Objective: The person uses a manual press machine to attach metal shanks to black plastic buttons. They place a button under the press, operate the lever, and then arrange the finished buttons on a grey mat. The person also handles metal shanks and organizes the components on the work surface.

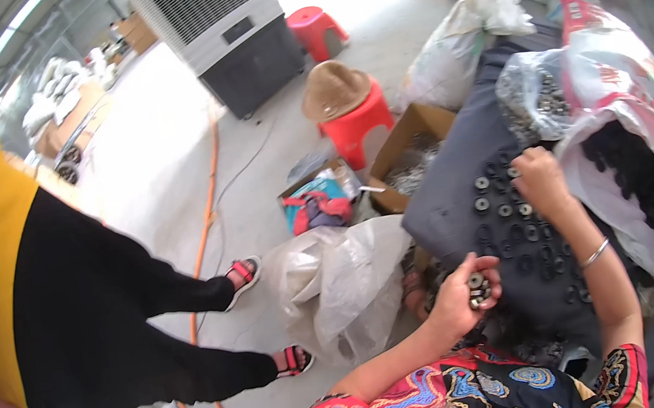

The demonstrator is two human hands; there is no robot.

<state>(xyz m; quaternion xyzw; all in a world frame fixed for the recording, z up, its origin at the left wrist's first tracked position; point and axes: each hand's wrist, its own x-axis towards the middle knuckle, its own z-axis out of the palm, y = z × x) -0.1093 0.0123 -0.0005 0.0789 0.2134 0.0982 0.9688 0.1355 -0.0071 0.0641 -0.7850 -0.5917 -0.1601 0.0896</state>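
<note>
My left hand (465, 292) is cupped round a handful of small shiny metal pieces (480, 289), held over the near edge of a dark grey cloth-covered surface (462, 181). Farther off on that surface, my right hand (541, 181) reaches down with its fingers closed at a small round metal piece by the fingertips. Black rings (545, 254) lie spread in loose rows below it, and several have silvery round metal pieces (505, 210) in or on them. A bracelet circles my right wrist.
Right of the surface stands an open white sack of black rings (640, 186); behind it lies a clear bag of metal pieces (544, 94). A cardboard box (430, 119), red stools (362, 129), an air cooler (247, 62), an orange hose (208, 193) and a standing person (93, 304) are leftward.
</note>
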